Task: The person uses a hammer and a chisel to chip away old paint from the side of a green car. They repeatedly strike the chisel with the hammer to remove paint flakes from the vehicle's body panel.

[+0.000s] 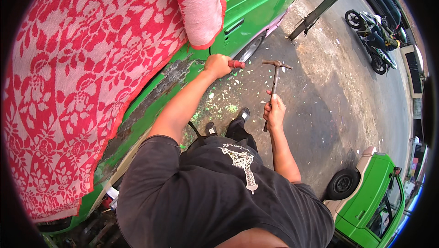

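My left hand (217, 66) is closed around a red-handled tool (237, 64) that looks like a screwdriver. Its handle end sticks out to the right of my fist, and its blade is hidden. That fist is against or just beside the green car body (190, 58), where paint is stripped to a rough grey patch; contact is unclear. To the right, my right hand (275, 111) grips a hammer (275, 79) partway down its metal shaft. The hammer's narrow head is raised, a short distance right of the red handle and apart from it.
A red and pink floral blanket (105, 65) covers much of the car. Paint flakes (219, 101) litter the ground around my feet. A metal post (320, 10) stands beyond. Motorcycles (377, 42) are parked far right, and another green vehicle (370, 193) with a dark wheel is near right.
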Tool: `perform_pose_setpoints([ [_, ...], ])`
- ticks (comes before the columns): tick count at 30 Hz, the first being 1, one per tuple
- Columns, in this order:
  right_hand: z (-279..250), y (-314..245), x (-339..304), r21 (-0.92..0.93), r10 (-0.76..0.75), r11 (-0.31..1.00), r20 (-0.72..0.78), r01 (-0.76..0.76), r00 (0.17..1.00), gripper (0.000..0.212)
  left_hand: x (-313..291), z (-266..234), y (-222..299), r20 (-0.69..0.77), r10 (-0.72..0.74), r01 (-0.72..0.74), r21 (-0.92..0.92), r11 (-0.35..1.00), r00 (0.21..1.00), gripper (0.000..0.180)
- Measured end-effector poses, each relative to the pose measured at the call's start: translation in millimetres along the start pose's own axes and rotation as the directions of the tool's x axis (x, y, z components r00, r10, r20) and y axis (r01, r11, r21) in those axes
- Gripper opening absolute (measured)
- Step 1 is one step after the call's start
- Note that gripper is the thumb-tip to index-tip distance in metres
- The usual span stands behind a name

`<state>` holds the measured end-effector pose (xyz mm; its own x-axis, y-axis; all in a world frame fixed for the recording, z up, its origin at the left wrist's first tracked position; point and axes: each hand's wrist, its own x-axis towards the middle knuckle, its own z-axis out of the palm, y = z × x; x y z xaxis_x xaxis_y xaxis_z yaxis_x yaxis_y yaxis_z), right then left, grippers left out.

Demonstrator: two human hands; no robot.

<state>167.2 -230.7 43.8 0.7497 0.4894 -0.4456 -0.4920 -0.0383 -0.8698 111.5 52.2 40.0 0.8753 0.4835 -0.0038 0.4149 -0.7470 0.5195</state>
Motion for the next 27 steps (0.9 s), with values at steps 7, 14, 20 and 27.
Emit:
perform_pose_setpoints([
  [7, -8.3, 3.2, 4.0, -0.028, 0.047, 0.999, 0.073, -0.045, 0.996, 0.034, 8.4, 14.7, -9.5, 0.021, 0.032, -0.033, 0.064, 0.997, 0.999, 0.025],
  [14, 8.9, 3.7, 9.4, 0.160, 0.027, 0.987, 0.024, -0.030, 0.999, 0.035, 22.4, 15.4, -2.0, 0.039, -0.056, 0.053, 0.077, 0.996, 0.998, 0.025],
  [20, -1.8, -9.4, 30.5, 0.236, 0.060, 0.969, 0.035, -0.067, 0.998, 0.035, 29.9, 20.2, -5.0, 0.028, -0.091, 0.089, 0.067, 0.994, 0.995, 0.030],
  [27, -12.4, -12.4, 59.2, 0.120, 0.124, 0.984, 0.057, -0.130, 0.991, 0.036, 41.6, 21.7, 1.0, 0.050, -0.154, 0.148, 0.099, 0.984, 0.987, 0.030],
])
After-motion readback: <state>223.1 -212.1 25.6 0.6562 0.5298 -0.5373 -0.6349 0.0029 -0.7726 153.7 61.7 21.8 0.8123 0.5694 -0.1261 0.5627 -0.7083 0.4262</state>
